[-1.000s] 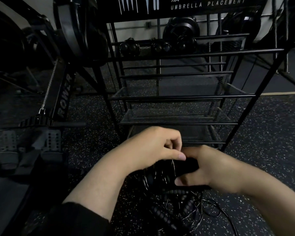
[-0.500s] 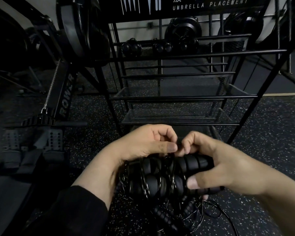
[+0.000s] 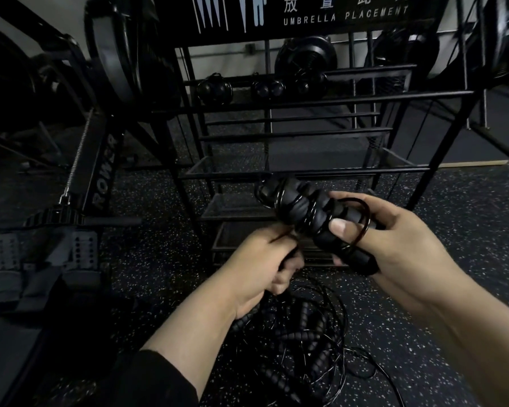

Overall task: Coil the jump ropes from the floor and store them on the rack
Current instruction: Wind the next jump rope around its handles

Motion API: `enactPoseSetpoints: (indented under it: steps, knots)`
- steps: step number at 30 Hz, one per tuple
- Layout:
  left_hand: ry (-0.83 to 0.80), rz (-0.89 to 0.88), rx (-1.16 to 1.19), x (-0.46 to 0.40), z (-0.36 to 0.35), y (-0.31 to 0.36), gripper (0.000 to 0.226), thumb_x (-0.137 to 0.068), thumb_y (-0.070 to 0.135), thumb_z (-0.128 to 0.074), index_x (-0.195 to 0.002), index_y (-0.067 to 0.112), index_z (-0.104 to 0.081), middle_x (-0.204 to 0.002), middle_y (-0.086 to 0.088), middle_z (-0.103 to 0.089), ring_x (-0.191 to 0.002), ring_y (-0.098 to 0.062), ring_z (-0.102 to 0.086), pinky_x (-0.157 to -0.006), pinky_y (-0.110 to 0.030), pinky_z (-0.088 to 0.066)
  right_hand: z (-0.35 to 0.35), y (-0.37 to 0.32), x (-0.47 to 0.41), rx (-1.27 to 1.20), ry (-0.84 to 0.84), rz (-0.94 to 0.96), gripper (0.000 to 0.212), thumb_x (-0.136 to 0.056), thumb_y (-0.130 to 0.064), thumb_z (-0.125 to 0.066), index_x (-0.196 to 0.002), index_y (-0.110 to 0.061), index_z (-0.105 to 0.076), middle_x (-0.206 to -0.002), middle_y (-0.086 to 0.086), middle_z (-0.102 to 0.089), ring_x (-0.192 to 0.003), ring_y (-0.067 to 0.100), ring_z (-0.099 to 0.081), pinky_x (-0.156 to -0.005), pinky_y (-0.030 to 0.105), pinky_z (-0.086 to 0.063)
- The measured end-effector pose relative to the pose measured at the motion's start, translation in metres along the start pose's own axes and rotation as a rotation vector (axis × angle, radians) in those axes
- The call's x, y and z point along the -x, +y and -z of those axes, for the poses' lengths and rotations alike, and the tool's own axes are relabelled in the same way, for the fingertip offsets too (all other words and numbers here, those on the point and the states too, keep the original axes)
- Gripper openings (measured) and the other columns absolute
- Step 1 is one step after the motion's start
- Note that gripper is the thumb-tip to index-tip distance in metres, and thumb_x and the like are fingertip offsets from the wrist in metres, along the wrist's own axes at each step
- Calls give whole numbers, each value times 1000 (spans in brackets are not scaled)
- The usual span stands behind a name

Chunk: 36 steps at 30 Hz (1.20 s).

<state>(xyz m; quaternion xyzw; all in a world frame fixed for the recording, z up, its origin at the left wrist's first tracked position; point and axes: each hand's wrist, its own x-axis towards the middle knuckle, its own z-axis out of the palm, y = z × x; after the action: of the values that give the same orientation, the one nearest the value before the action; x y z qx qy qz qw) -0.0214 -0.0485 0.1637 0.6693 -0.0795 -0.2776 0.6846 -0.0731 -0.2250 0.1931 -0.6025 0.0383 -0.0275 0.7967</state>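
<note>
Black jump rope handles (image 3: 315,218), bound in cord, sit raised before the rack (image 3: 306,171), grasped by the right hand (image 3: 394,239), thumb pressing on them. Left hand (image 3: 265,265) pinches the trailing cord. More ropes (image 3: 300,348) tangle on the floor (image 3: 453,259) below.

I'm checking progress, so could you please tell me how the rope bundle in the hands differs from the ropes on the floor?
The held bundle is wound tight, cord wrapped around its handles; the floor ropes lie loose and tangled. The bundle is gripped by the right hand, with the left hand pinching its cord; the floor ropes lie untouched. Both are black with ribbed handles.
</note>
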Motion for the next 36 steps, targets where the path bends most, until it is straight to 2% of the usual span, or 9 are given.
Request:
enactPoseSetpoints:
  steps: [5, 10, 14, 17, 22, 26, 28, 31, 36]
  knots:
    - [28, 46, -62, 4, -6, 4, 13, -103, 10, -42, -91, 11, -47, -61, 0, -42, -43, -7, -23, -39, -21, -17, 1, 7, -2, 115, 26, 15, 44, -70, -19, -77, -114, -19, -72, -106, 3, -78, -92, 19, -73, -74, 34, -64]
    - [-81, 7, 101, 8, -6, 5, 17, -95, 20, -66, -83, 18, -54, -70, 4, -49, -49, -6, -26, -43, -19, -19, 5, 7, -4, 112, 10, 42, 45, -79, -19, -74, -123, -21, -68, -111, -2, -78, -102, 19, -75, -80, 30, -62]
    - [-112, -87, -205, 10, -1, 11, 8, -95, 22, -69, -102, 18, -67, -60, 17, -58, -52, -7, -28, -48, -29, -18, 7, 10, -4, 110, 6, 32, 41, -79, -20, -73, -120, -21, -70, -111, 1, -78, -103, 25, -75, -81, 39, -64]
    - [3, -158, -370, 8, 7, 15, 20, -99, 15, -64, -79, 19, -64, -47, 17, -55, -40, 3, -41, -44, -17, -28, 7, 8, -5, 22, -19, 3, 41, -81, -18, -70, -122, -15, -69, -113, 5, -77, -100, 27, -75, -68, 30, -61]
    - [-20, 10, -539, 9, 10, 15, 25, -105, 28, -53, -84, 18, -61, -57, 12, -53, -46, -8, -38, -47, -26, -31, 2, 11, -4, 47, 92, 57, 45, -81, -19, -71, -126, -15, -67, -109, -1, -78, -97, 22, -76, -67, 25, -60]
    - [12, -157, -941, 11, 2, 15, 30, -102, 37, -55, -83, 15, -64, -65, 9, -59, -60, -9, -54, -61, -32, -43, 16, 9, -9, 563, 232, 82, 45, -91, -28, -73, -134, -32, -63, -82, -28, -74, -72, 7, -75, -61, 16, -57]
    - [87, -216, -1014, 11, 2, 16, 21, -99, 36, -59, -90, 22, -71, -75, 7, -68, -71, -10, -63, -67, -31, -50, 20, 12, -11, 802, 182, 41, 49, -92, -38, -71, -139, -36, -60, -85, -13, -78, -58, 17, -65, -51, 21, -51]
    - [77, -238, -1037, 11, 3, 18, 17, -99, 36, -61, -91, 25, -72, -72, 7, -66, -67, -7, -60, -62, -27, -47, 18, 17, -12, 999, 62, 73, 51, -98, -32, -64, -147, -38, -52, -125, -6, -65, -77, 4, -59, -58, 4, -41]
    - [28, -204, -1103, 12, 5, 18, 22, -100, 35, -60, -83, 23, -66, -68, 8, -60, -63, -9, -57, -59, -28, -43, 13, 18, -7, 991, -151, -17, 54, -102, -15, -49, -151, -38, -43, -131, -23, -44, -118, -1, -55, -79, -2, -38]
